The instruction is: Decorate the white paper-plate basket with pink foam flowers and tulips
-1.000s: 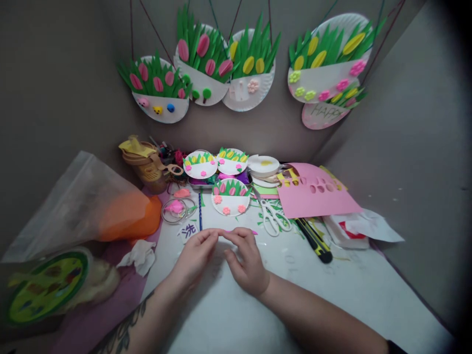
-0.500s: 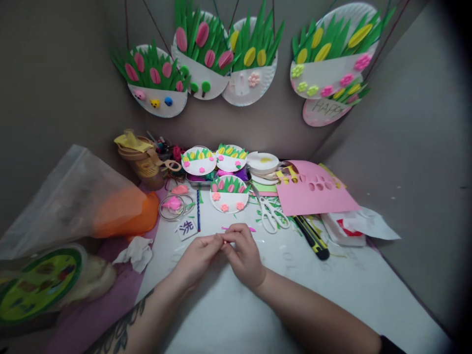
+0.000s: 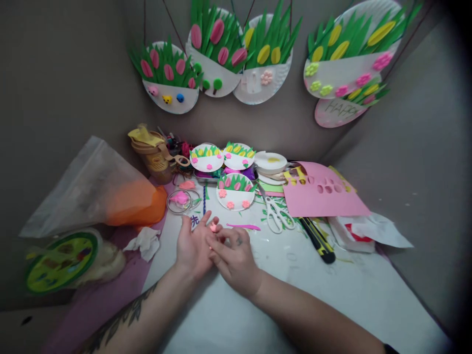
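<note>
A small pink piece [image 3: 213,228] rests at the left hand [image 3: 194,247], opened palm-up; nearer, the right hand [image 3: 236,258] is pinched narrow, its content unclear. Shaping seems in hand, calling next for gentle pressure.

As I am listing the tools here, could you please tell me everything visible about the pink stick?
The pink stick is slim and bright, thinner toward its left end and broader toward its right. It looks like plastic. It lies flat and crosswise on the white table, just beyond the right hand, with the front plate behind it and the scissors off its right end. Nothing grips it; whether the knuckles touch it is unclear.
</note>
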### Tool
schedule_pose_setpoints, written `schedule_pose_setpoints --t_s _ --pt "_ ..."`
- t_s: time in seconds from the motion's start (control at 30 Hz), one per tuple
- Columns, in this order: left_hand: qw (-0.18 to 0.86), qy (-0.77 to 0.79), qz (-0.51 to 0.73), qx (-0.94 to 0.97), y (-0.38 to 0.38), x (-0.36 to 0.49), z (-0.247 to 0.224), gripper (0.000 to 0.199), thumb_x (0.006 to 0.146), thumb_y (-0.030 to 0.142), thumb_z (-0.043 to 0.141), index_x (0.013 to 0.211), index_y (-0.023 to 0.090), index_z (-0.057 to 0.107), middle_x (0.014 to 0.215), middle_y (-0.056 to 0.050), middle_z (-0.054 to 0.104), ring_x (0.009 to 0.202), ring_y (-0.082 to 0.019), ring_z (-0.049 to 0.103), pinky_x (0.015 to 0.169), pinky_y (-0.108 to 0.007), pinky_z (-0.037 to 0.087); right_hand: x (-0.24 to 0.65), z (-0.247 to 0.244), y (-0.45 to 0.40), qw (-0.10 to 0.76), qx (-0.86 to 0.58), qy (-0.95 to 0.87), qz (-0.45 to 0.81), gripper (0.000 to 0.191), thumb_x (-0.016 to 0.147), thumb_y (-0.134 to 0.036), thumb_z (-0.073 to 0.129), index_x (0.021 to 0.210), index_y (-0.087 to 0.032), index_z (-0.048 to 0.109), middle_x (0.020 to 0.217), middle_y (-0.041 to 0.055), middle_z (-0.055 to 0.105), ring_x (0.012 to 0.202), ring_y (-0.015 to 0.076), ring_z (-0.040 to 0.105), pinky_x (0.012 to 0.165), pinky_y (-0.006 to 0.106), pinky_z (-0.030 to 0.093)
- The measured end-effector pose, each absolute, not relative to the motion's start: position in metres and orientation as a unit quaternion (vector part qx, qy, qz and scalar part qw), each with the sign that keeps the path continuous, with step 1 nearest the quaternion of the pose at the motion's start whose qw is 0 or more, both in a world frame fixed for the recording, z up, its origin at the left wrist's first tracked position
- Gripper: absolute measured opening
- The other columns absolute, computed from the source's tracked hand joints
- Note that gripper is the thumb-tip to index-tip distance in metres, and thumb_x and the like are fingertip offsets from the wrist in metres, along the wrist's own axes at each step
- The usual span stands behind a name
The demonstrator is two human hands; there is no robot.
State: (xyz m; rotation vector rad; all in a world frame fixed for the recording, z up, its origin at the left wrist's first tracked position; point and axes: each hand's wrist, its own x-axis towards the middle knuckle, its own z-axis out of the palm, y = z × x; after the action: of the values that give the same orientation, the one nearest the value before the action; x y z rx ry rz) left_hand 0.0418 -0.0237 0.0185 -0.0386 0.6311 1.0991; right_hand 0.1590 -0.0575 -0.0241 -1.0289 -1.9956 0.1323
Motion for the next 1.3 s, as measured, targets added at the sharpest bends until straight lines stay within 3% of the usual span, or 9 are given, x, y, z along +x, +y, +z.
schedule_pose_setpoints --t_s 0.17,0.4,0.5,0.63,1.0,1.17,1.3 --pt "0.800 0.256 0.542 -0.025 -0.017 0.034 0.013 0.052 0.087 0.062 0.025 0.094 0.018 0.052 0.084 -0.006 0.054 0.067 -0.017 0.053 0.065 -0.036 0.050 0.156 -0.027 -0.062 0.385 -0.381 -0.838 0.065 0.049 0.088 -0.035 0.052 0.135 -0.021 0.046 0.114 0.0120 0.057 0.100 0.0262 0.047 0.087 0.046 0.043" --pt "0.787 0.251 0.563 -0.026 -0.011 0.031 0.011 0.062 0.083 0.069 0.022 0.087 0.017 0.055 0.082 -0.008 0.055 0.064 -0.017 0.052 0.059 -0.036 0.049 0.155 -0.025 -0.065 0.342 -0.276 -0.895 0.073 0.057 0.088 -0.032 0.049 0.140 -0.017 0.035 0.132 0.0101 0.053 0.122 0.0294 0.038 0.097 0.050 0.040" --pt "0.797 0.246 0.551 -0.021 -0.010 0.029 0.011 0.062 0.084 0.068 0.021 0.089 0.016 0.055 0.084 -0.008 0.055 0.066 -0.017 0.053 0.060 -0.036 0.050 0.156 -0.025 -0.064 0.346 -0.286 -0.891 0.061 0.056 0.088 -0.032 0.049 0.139 -0.013 0.036 0.137 0.0125 0.049 0.130 0.0318 0.031 0.100 0.053 0.037" --pt "0.789 0.229 0.571 -0.009 -0.009 0.026 0.011 0.062 0.084 0.068 0.022 0.091 0.016 0.055 0.085 -0.008 0.054 0.068 -0.017 0.053 0.062 -0.036 0.050 0.159 -0.024 -0.064 0.372 -0.295 -0.879 0.053 0.053 0.087 -0.024 0.049 0.138 -0.015 0.037 0.130 0.0118 0.055 0.131 0.0305 0.031 0.099 0.053 0.037" --pt "0.784 0.220 0.580 -0.001 -0.010 0.025 0.013 0.060 0.085 0.067 0.023 0.095 0.017 0.054 0.085 -0.007 0.054 0.066 -0.017 0.053 0.061 -0.036 0.050 0.158 -0.031 -0.064 0.340 -0.296 -0.892 0.035 0.047 0.093 -0.037 0.040 0.134 -0.016 0.044 0.133 0.0085 0.053 0.138 0.0300 0.021 0.104 0.052 0.031" --pt "0.798 0.228 0.558 -0.008 -0.013 0.027 0.012 0.056 0.086 0.064 0.024 0.100 0.018 0.054 0.090 -0.008 0.055 0.070 -0.018 0.056 0.064 -0.038 0.051 0.158 -0.033 -0.063 0.315 -0.349 -0.883 0.017 0.050 0.095 -0.042 0.031 0.137 -0.016 0.041 0.144 0.0061 0.042 0.140 0.0327 0.010 0.106 0.054 0.027" --pt "0.783 0.190 0.592 0.012 -0.011 0.023 0.012 0.054 0.087 0.063 0.025 0.097 0.019 0.054 0.089 -0.007 0.055 0.070 -0.018 0.055 0.067 -0.038 0.051 0.158 -0.033 -0.064 0.324 -0.377 -0.868 0.019 0.052 0.092 -0.045 0.041 0.137 -0.019 0.041 0.153 0.0118 0.017 0.140 0.0385 0.006 0.104 0.059 0.026"
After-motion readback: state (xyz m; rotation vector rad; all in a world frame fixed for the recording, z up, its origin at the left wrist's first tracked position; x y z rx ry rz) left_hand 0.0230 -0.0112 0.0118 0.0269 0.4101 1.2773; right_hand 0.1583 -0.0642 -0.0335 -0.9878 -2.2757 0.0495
